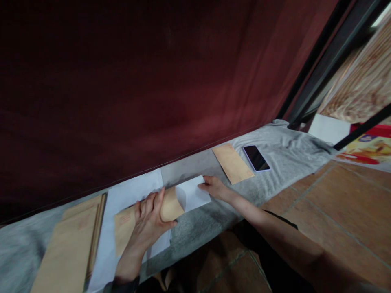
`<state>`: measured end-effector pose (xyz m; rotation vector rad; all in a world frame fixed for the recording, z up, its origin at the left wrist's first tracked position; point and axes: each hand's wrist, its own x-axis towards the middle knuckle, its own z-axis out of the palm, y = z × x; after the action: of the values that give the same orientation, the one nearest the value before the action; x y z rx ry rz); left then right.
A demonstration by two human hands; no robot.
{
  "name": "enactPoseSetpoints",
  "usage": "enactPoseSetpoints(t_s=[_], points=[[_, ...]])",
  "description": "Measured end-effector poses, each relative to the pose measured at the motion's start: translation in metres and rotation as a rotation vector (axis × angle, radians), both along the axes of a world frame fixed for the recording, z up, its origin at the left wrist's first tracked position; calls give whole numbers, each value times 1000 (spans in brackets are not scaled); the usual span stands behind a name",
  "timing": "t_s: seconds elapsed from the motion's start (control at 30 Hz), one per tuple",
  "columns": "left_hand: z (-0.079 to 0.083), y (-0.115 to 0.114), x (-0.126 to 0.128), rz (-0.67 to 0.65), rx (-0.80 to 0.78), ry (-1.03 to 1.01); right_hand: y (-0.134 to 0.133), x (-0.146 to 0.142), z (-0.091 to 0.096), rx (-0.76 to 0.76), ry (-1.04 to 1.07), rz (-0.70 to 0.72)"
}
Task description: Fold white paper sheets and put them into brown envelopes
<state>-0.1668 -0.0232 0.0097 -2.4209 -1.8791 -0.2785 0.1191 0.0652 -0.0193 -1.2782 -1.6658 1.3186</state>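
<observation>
A brown envelope (pixel 124 228) lies slantwise over white sheets, its mouth bulging open toward the right. Across it rests my left hand (pixel 149 221), with fingers at the upper edge and thumb at the lower edge, holding it. A folded white paper (pixel 194 193) sticks out of the envelope's mouth; its left part is hidden inside or behind the envelope's edge. My right hand (pixel 214 188) pinches the paper's outer right end between thumb and fingers. Beneath the left hand and wrist lie the loose white sheets (pixel 134 185).
At the left stands a stack of brown envelopes (pixel 67 240). A single brown envelope (pixel 232 163) and a phone (pixel 256 158) lie to the right on the grey cloth (pixel 285 150). A dark red panel (pixel 171 89) rises behind. Tiled floor (pixel 332 203) and a printed box (pixel 371 144) are at right.
</observation>
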Motion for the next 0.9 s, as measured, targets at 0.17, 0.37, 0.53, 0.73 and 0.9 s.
enactPoseSetpoints(t_s=[0.17, 0.37, 0.53, 0.73, 0.9], points=[[3, -1, 0, 11, -2, -7, 0, 2, 7, -234, 206, -61], [5, 0, 6, -31, 20, -18, -6, -7, 10, -270, 237, -67], [5, 0, 16, -71, 31, -52, -13, -25, 11, -279, 264, -91], [3, 2, 26, -95, 33, -69, -23, -43, 11, -222, 237, -65], [1, 3, 30, -102, 43, -61, -28, -49, 7, -91, 74, -48]])
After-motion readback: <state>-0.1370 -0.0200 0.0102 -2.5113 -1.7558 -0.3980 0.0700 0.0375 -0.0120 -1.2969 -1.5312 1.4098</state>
